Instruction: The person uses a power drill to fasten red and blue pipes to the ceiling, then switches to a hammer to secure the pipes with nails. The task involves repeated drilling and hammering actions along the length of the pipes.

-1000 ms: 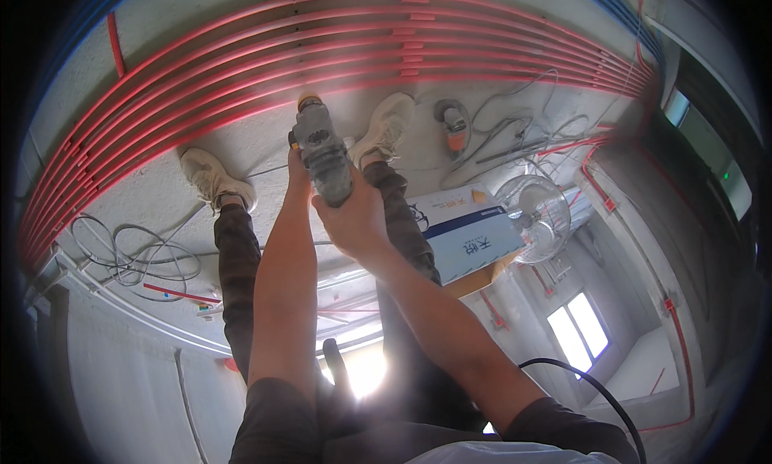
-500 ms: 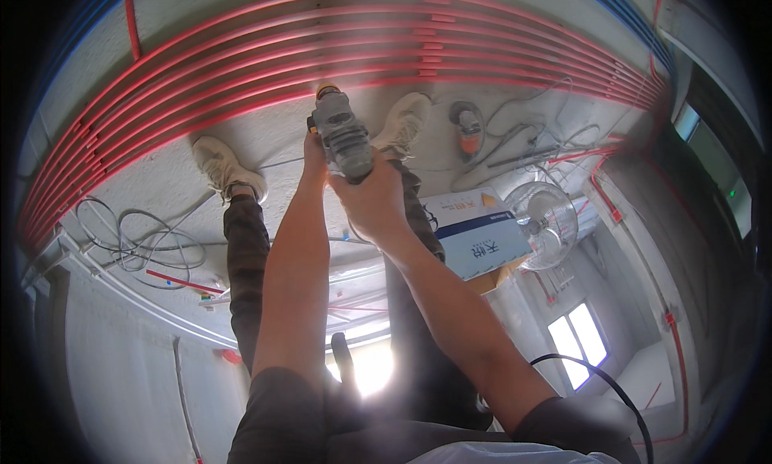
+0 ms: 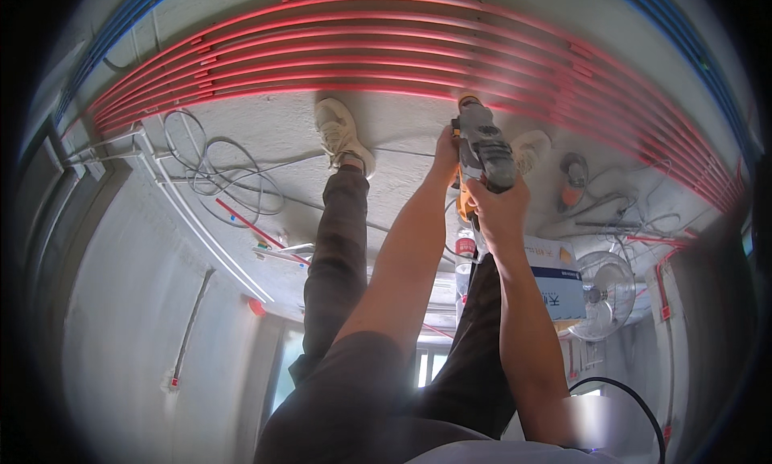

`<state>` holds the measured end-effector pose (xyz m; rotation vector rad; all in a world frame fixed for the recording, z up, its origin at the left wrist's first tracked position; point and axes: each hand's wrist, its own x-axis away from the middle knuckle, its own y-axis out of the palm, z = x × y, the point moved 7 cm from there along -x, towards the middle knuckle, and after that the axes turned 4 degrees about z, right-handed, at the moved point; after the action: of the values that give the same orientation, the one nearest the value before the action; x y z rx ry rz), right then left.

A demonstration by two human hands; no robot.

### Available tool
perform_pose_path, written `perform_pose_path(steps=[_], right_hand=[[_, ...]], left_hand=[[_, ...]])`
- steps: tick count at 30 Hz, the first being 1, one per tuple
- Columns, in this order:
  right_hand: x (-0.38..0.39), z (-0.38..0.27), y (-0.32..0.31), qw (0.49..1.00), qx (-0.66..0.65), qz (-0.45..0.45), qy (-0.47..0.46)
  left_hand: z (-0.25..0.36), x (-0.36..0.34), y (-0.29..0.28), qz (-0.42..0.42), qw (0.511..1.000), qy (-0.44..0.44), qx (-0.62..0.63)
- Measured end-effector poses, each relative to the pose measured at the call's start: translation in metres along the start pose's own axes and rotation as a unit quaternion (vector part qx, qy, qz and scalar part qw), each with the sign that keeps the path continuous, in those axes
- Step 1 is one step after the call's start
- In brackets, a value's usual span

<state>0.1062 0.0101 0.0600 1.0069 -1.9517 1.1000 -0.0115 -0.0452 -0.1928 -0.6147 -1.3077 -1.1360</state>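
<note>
Both my hands hold a dusty grey and yellow rotary hammer drill (image 3: 487, 146) ahead of me. My left hand (image 3: 445, 156) is closed at its front side, with the fingers partly hidden behind the tool. My right hand (image 3: 503, 211) wraps round its rear grip. The drill's nose points away from me, down at the nearest of several parallel red pipes (image 3: 322, 90) on the floor. Whether a bit touches the floor cannot be seen. Hazy dust hangs over the pipes to the right of the nose.
Beside my right shoe lies a grey and orange power tool (image 3: 573, 178) among loose cables. A white and blue box (image 3: 556, 291) and a round fan (image 3: 605, 291) stand nearer, at right. Looped grey cable (image 3: 211, 170) lies at left. Blue pipes (image 3: 675, 38) run beyond the red ones.
My view has swung left, so the drill and both hands appear farther right. My hands keep their hold on the drill. More of its yellow side shows.
</note>
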Motion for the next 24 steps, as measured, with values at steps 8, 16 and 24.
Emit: perform_pose_path(steps=[8, 16, 24], right_hand=[[0.005, 0.000, -0.013, 0.999, -0.045, -0.006, 0.017], [0.142, -0.071, -0.030, 0.993, -0.120, 0.013, -0.003], [0.265, -0.119, 0.065, 0.996, 0.004, -0.079, -0.044]], left_hand=[[0.001, 0.011, 0.010, 0.006, 0.997, -0.044, -0.060], [0.078, 0.148, 0.029, 0.005, 0.963, 0.122, -0.241], [0.133, 0.233, -0.089, 0.060, 0.995, 0.086, 0.002]])
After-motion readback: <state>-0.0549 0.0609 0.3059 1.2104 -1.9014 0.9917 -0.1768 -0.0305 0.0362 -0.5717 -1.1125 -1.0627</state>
